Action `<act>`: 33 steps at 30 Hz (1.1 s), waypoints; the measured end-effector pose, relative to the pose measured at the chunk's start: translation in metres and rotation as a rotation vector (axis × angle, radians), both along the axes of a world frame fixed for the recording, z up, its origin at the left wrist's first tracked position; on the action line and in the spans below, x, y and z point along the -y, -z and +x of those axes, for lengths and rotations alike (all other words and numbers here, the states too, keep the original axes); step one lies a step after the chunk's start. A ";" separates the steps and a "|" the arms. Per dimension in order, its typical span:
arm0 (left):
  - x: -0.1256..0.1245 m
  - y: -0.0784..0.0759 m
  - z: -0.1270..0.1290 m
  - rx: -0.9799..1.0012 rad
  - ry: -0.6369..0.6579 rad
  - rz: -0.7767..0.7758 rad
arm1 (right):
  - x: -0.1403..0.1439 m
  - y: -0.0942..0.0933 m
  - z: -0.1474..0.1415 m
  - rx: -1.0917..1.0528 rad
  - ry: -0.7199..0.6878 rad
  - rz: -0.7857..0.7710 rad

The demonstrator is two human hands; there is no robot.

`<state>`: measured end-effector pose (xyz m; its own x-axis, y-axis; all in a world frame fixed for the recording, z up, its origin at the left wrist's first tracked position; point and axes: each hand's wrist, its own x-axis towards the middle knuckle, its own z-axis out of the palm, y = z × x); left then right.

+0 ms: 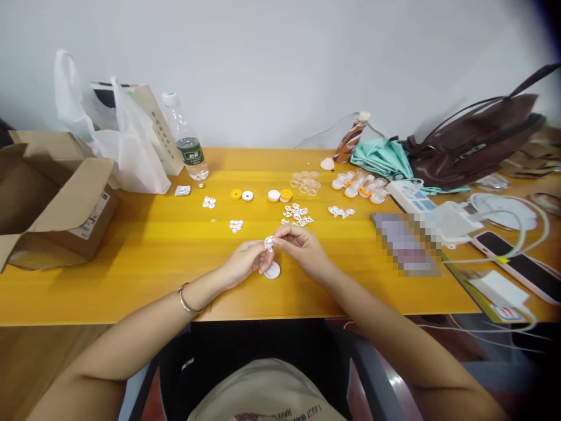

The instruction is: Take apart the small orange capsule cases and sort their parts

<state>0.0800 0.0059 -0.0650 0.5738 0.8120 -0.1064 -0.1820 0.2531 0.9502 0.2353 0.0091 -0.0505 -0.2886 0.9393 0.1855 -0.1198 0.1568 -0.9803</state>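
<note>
Both hands meet above the wooden table [166, 286], near its front edge. My left hand [248, 261] pinches a small white openwork plastic piece [269, 242]. The fingertips of my right hand [302, 248] are closed at the right side of that same piece. Just below the fingers a white round disc [272, 271] lies flat on the table, partly covered by my left fingertips. Beyond my right hand lies a loose pile of similar white openwork pieces [297, 214]. Small white round parts [235, 225] lie in a cluster past my left hand.
White and yellow round parts [279, 195], clear plastic rings [305, 183] and capped clear pieces [359, 186] stand farther back. A cardboard box [56, 216] and a water bottle [190, 146] are on the left. To the right are a phone [517, 257], cables and a brown bag [473, 146].
</note>
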 end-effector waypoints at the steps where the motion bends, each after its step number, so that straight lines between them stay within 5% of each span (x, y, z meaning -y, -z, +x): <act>1: 0.000 0.000 0.000 -0.037 0.002 0.034 | 0.001 0.000 0.003 -0.008 0.024 -0.025; 4: 0.002 -0.004 -0.004 -0.241 -0.071 0.259 | -0.003 0.007 0.031 -0.043 0.217 -0.105; 9: 0.007 -0.010 -0.014 -0.524 -0.170 0.784 | -0.023 0.035 0.129 0.005 0.719 -0.134; 14: 0.007 -0.008 -0.014 -0.547 -0.072 0.907 | -0.039 0.053 0.188 0.168 0.875 -0.167; 25: 0.001 -0.010 -0.020 -0.668 0.138 0.888 | -0.065 0.049 0.179 0.308 0.825 -0.169; 33: 0.000 -0.003 -0.020 -0.701 0.227 0.916 | -0.041 0.048 0.151 0.366 0.818 0.112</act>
<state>0.0602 0.0059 -0.0615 0.7632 0.6361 0.1136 0.4148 -0.6170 0.6688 0.3863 0.0501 -0.0985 0.4024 0.8592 0.3161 0.3875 0.1530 -0.9091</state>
